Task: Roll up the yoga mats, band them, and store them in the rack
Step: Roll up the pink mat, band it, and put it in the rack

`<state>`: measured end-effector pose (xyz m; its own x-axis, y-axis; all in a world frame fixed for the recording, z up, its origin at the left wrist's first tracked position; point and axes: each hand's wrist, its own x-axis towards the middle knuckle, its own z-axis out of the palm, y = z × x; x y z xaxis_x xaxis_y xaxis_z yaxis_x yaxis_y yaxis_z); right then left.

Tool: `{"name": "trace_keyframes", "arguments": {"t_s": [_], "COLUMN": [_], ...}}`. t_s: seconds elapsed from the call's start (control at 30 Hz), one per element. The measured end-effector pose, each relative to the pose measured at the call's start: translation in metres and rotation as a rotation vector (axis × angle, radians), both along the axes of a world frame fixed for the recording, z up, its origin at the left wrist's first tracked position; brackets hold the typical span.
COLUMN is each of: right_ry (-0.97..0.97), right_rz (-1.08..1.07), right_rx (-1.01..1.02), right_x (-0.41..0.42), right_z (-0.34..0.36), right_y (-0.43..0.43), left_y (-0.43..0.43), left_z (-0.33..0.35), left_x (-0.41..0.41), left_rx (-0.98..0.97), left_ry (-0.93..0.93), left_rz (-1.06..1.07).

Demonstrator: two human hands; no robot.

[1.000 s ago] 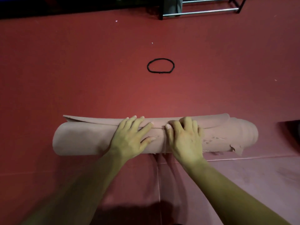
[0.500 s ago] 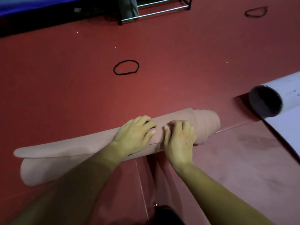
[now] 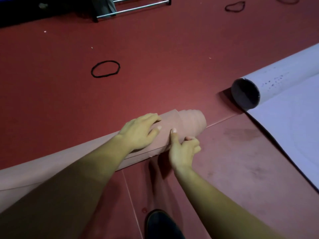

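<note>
1. Since half a second ago, your right hand point(image 3: 181, 150) is sliding off the top of the pink mat point(image 3: 189, 122) onto its near side. Your left hand point(image 3: 138, 131) is shifting toward the roll's right end.
2. The pink mat is lying rolled on the red floor point(image 3: 155, 49), just ahead of your shoe point(image 3: 162, 223). Rolling is looking finished, so banding is likely coming next.
3. Your left hand is pressing flat on top, fingers relaxed. Your right hand is gripping the near side, thumb up against the roll and fingers curling at its underside.
4. You are needing one hand pinning the roll while the other is reaching for the black band point(image 3: 110, 61), which is lying well apart beyond it.
5. The outer flap is running along the far side and may be springing open if released. The right end is showing stepped layers.
6. Open floor is lying ahead. The white mat point(image 3: 284, 75) is sitting part-rolled to the right, and the rack point(image 3: 131, 8) is standing at the far edge.
</note>
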<state>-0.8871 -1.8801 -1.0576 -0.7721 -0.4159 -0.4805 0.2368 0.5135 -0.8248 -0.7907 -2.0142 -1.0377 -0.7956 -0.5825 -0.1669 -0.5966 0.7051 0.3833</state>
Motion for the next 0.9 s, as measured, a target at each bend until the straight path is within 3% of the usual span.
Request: {"name": "trace_keyframes", "arguments": {"t_s": [0.17,0.43,0.67,0.9], "right_ry": [-0.166,-0.178,-0.085,0.23], "right_rz": [-0.071,-0.223,-0.009,0.336], "right_rx": [-0.033,-0.152,-0.537,-0.727], "right_x": [-0.003,-0.006,-0.003,0.041], "right_z": [-0.004,-0.011,0.085,0.246], "right_y": [-0.003,-0.03,-0.096,-0.149], "left_y": [0.002,-0.002,-0.048,-0.071], "left_z": [0.007,0.003,0.112,0.253], "left_x": [-0.043,-0.045,0.0,0.07], "left_rx": [0.035,-0.059,-0.2,-0.313], "left_ry": [-0.161,-0.244,0.076,0.503], "left_rz": [0.049,0.075,0.298,0.5]}}
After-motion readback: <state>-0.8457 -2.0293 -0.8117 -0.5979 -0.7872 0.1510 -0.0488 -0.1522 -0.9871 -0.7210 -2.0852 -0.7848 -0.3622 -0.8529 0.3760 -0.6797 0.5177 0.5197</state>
